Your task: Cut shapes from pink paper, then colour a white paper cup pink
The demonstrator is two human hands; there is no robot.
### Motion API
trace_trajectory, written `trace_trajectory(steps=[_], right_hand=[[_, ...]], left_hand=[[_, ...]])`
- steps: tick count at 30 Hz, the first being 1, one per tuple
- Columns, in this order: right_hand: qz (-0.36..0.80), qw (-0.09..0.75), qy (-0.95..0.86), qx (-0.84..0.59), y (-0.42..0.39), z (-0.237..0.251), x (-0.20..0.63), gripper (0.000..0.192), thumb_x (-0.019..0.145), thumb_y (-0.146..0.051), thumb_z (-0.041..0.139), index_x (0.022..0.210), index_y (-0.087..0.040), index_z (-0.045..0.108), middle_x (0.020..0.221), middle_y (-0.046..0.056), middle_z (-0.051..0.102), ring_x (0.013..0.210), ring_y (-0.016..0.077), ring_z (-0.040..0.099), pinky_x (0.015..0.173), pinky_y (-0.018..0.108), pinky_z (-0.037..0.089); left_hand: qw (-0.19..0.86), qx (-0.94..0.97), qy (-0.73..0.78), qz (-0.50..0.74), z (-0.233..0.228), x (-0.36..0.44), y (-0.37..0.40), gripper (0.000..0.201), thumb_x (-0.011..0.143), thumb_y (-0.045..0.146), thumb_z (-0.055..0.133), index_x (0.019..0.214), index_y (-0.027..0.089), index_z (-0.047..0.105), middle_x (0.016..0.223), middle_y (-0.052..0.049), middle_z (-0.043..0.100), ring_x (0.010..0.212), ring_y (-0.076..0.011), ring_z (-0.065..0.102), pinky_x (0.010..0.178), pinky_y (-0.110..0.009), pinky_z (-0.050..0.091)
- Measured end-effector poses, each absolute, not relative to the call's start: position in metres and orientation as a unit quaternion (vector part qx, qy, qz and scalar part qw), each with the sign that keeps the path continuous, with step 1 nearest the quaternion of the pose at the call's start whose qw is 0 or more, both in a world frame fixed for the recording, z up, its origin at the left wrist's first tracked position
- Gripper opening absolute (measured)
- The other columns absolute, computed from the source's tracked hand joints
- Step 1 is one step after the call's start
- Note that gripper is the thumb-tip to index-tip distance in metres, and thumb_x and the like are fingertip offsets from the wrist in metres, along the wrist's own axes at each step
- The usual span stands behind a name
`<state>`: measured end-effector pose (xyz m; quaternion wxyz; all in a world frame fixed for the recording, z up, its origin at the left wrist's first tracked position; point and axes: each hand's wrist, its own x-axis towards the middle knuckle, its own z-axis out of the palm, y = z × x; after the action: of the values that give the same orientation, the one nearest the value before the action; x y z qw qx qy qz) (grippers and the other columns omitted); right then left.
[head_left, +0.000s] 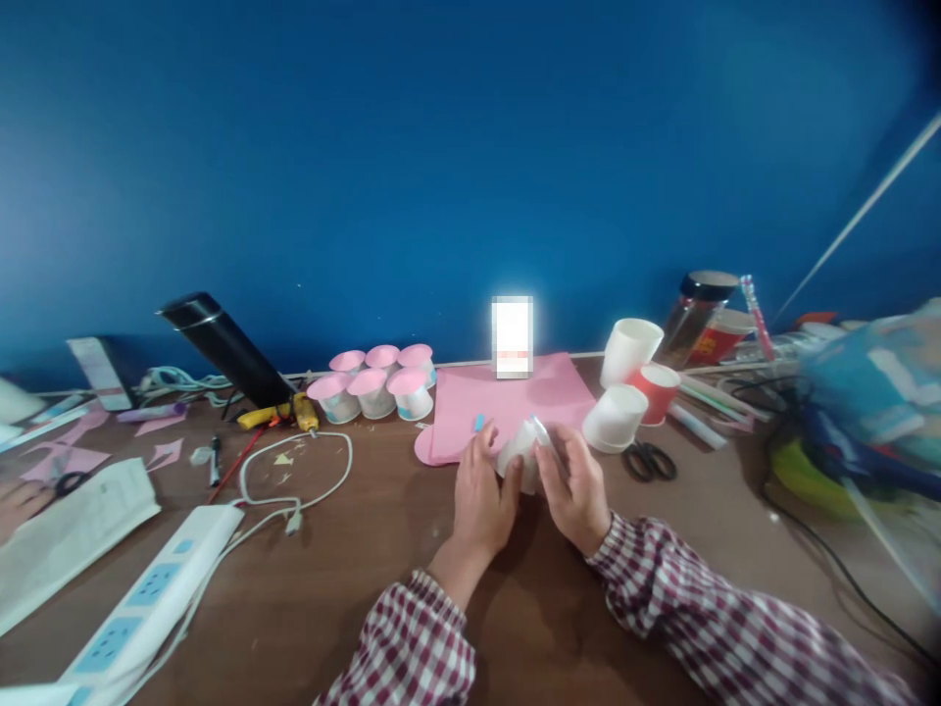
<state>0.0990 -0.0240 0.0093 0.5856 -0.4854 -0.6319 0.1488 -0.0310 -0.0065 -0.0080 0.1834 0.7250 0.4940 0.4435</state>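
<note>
Between my two hands is a small white paper cup [519, 453], tilted and partly covered by the fingers. My left hand [486, 490] grips its left side with thumb and fingers. On its right side, the fingers of my right hand [573, 480] close near the rim, where a small shiny bluish bit shows; I cannot make out what it is. Pink paper sheets [507, 397] lie just beyond the hands, with a small blue piece [479, 423] on them. White paper cups [616, 417] and black-handled scissors [650, 461] are to the right.
Several cups with pink tops [371, 392] stand left of the sheets. Farther left are a black flask [224, 348], a white cable [349, 461], a power strip [151, 598] and another person's hand [19, 505]. A red cup [658, 394], a jar [695, 319] and a blurred bag [882, 382] occupy the right.
</note>
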Motion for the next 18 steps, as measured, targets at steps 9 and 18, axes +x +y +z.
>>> trace_trajectory(steps=[9,18], right_hand=[[0.2,0.582,-0.626,-0.479,-0.026,0.009,0.099,0.015,0.092,-0.023,0.041,0.105,-0.021,0.048,0.075,0.001,0.056,0.061,0.0127,0.054,0.058,0.024,0.046],[0.295,0.516,-0.703,-0.391,-0.041,0.008,0.088,0.021,0.095,-0.025,0.031,0.093,-0.02,0.051,0.073,0.001,0.054,0.064,0.0141,0.052,0.063,0.027,0.043]], left_hand=[[0.15,0.64,0.504,0.56,0.0,-0.034,-0.004,0.036,0.092,0.028,0.036,0.126,0.017,0.039,0.126,-0.015,0.049,0.117,-0.0229,0.047,0.097,-0.043,0.037],[0.274,0.704,0.359,0.548,0.012,-0.03,-0.027,0.03,0.092,0.026,0.034,0.113,0.018,0.054,0.111,-0.012,0.056,0.107,-0.0216,0.052,0.094,-0.038,0.04]])
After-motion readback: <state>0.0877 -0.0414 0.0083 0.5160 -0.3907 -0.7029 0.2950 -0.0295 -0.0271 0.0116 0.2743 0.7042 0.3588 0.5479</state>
